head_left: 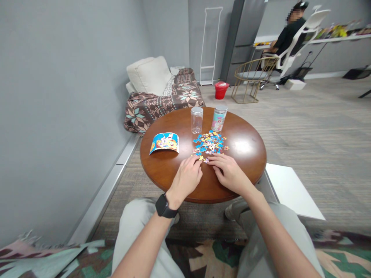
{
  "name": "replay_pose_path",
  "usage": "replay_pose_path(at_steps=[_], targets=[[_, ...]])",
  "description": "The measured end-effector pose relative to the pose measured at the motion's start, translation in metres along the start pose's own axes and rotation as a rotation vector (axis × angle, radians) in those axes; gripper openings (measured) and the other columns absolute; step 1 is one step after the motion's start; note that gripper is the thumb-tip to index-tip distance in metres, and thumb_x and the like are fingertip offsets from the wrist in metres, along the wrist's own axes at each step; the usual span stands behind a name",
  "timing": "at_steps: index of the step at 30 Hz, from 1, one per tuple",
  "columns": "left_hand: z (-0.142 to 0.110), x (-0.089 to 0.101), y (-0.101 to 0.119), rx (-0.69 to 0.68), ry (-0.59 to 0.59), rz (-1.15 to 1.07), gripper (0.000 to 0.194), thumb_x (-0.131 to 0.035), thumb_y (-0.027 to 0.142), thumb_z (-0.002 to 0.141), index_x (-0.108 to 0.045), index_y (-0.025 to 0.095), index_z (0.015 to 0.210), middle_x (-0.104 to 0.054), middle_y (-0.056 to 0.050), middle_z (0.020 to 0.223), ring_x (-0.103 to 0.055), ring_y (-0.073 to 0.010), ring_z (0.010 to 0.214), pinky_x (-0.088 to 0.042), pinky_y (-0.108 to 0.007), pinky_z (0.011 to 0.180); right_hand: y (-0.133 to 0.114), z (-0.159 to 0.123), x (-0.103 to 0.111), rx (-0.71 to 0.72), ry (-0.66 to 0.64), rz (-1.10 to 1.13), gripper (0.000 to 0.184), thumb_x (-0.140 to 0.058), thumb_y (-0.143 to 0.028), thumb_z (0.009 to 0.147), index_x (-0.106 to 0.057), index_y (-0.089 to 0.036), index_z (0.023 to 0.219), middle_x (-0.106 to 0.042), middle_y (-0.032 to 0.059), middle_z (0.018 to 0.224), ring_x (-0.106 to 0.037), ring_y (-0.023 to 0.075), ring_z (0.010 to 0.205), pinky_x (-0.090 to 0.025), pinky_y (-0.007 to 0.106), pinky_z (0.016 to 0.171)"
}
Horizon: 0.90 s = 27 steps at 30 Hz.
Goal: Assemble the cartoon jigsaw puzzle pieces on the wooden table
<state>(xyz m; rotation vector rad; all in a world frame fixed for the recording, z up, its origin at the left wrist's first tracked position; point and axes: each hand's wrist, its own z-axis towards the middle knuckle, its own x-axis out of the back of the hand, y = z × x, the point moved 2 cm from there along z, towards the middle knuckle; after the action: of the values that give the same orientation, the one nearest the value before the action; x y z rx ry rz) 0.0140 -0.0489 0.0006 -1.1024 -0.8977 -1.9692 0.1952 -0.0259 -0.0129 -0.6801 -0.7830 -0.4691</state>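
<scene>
A loose pile of small jigsaw puzzle pieces [211,142], mostly blue, yellow and white, lies on the round brown wooden table [166,173]. My left hand [188,175], below a black watch, rests at the pile's near left edge with fingers gently bent and fingertips by a few pieces. At the near right edge, my right hand [230,174] has its fingers stretched toward the pieces, thumb apart. Neither hand shows a piece lifted off the table. Left of the pile lies a curled picture sheet [165,143] with a colourful cartoon print.
Behind the pile stand a clear jar [197,121] with a silver lid and a printed jar [219,119]. A white box-like surface [292,189] is beside the table at right. Beyond are a covered sofa [162,104], a red bin [221,90], a gold-framed chair [253,75] and a seated person [291,34].
</scene>
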Motion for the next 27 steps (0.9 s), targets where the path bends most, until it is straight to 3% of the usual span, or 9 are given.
replay_pose_path(at_steps=[7,20,27], targets=[[-0.0008,0.0002,-0.0013,0.023,0.006,0.007,0.024,-0.051,0.011,0.093,-0.064,0.017,0.112,-0.063,-0.011,0.119,-0.062,-0.0243,0.111,-0.053,-0.044,0.101,-0.0023,0.0031,0.0045,-0.036,0.020,-0.019,0.029,-0.048,-0.012,0.093,-0.075,-0.021,0.101,-0.072,0.0107,0.106,-0.065,0.0263,0.100,-0.054,0.049,0.091],[0.0002,-0.0012,-0.0005,-0.026,0.014,-0.016,0.031,-0.047,0.008,0.094,-0.063,0.016,0.120,-0.068,-0.011,0.127,-0.062,-0.0221,0.121,-0.049,-0.042,0.107,0.0008,0.0019,0.0005,-0.024,0.053,0.002,0.026,-0.053,-0.012,0.089,-0.074,-0.021,0.101,-0.074,0.0104,0.114,-0.065,0.0283,0.115,-0.052,0.054,0.100],[0.0000,0.0005,0.0001,0.003,0.016,0.013,0.027,-0.050,0.010,0.094,-0.063,0.015,0.116,-0.067,-0.011,0.121,-0.064,-0.0237,0.112,-0.053,-0.042,0.102,-0.0013,0.0020,0.0029,-0.047,0.026,-0.025,0.025,-0.053,-0.013,0.090,-0.073,-0.020,0.103,-0.071,0.0111,0.111,-0.065,0.0274,0.105,-0.054,0.051,0.096]])
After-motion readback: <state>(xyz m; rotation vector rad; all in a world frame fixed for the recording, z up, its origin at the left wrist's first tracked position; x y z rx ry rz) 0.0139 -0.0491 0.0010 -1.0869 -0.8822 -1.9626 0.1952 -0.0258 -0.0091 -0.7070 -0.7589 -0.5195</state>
